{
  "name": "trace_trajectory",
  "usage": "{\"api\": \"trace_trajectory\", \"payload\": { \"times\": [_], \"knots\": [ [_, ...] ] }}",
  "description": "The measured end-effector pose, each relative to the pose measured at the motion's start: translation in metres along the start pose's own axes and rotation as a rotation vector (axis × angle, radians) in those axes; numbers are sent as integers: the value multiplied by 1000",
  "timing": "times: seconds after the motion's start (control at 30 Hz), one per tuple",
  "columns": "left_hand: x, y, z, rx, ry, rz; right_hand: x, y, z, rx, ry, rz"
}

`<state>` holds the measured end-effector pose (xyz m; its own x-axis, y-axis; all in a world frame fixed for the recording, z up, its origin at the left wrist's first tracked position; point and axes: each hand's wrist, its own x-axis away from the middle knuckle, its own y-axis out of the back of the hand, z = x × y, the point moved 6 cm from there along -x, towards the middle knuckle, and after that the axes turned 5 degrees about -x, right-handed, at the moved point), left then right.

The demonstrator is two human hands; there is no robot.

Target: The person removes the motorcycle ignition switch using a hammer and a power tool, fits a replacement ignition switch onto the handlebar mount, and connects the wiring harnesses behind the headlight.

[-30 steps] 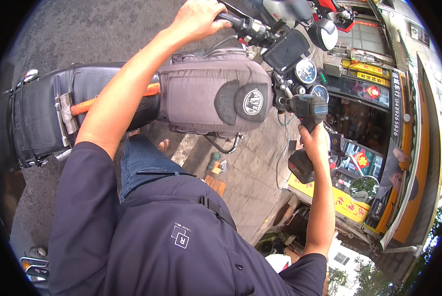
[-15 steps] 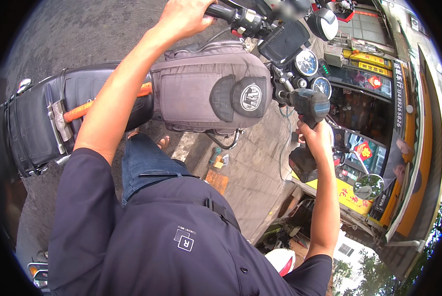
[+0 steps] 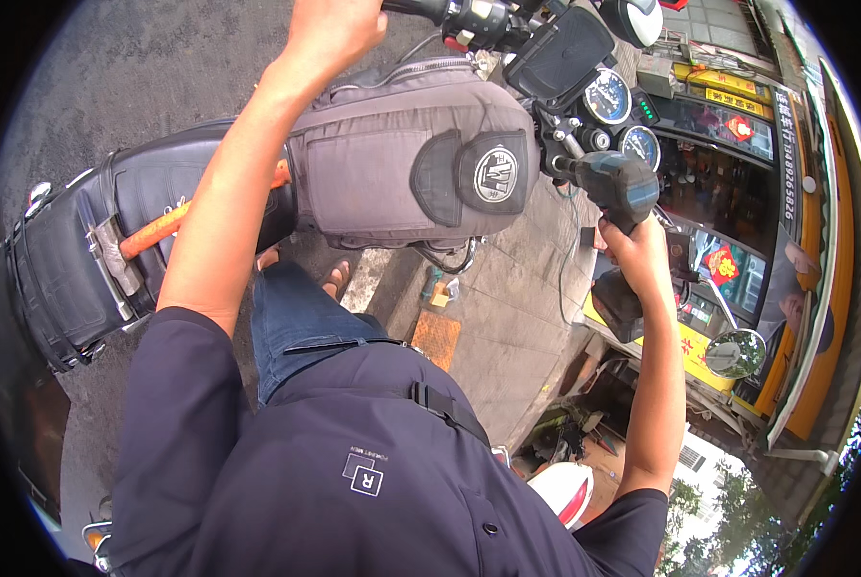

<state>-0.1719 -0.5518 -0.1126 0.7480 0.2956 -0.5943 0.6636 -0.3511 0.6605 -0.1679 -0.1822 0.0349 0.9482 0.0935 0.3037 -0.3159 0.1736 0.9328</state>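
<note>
I look down along a motorcycle with a black seat (image 3: 75, 260) and a grey tank bag (image 3: 406, 163). My left hand (image 3: 339, 29) is at the top edge, closed around the left handlebar grip (image 3: 421, 8). My right hand (image 3: 633, 245) grips the handle of a dark power tool (image 3: 613, 183), its nose held against the area under the round gauges (image 3: 608, 96). An orange-handled hammer (image 3: 161, 226) lies across the seat.
A round mirror (image 3: 735, 352) sticks out at the right, and a shopfront with yellow and orange signs (image 3: 738, 106) lies beyond it. Grey asphalt (image 3: 113, 77) is at the left, paving slabs (image 3: 507, 317) are under the bike. My sandalled foot (image 3: 334, 279) rests below.
The view has shifted so the bike sits higher in frame. Both hands keep their hold, left on the handlebar grip, right on the power tool.
</note>
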Motion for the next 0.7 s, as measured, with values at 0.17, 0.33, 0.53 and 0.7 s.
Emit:
{"api": "trace_trajectory", "payload": {
  "times": [0.17, 0.33, 0.53, 0.7],
  "knots": [
    [-3, -6, 2, -35, 56, 186, 6, -1, 9, -22, -14, 36],
    [34, 26, -30, 152, 98, -333, 8, 5, 12, -72, 52, 22],
    [104, -72, -227, 1051, 165, 823, -1, 10, 18, -108, 66, 135],
    [77, -132, -271, 1159, 476, 794, 4, 5, 0, -144, 116, 78]
  ]
}}
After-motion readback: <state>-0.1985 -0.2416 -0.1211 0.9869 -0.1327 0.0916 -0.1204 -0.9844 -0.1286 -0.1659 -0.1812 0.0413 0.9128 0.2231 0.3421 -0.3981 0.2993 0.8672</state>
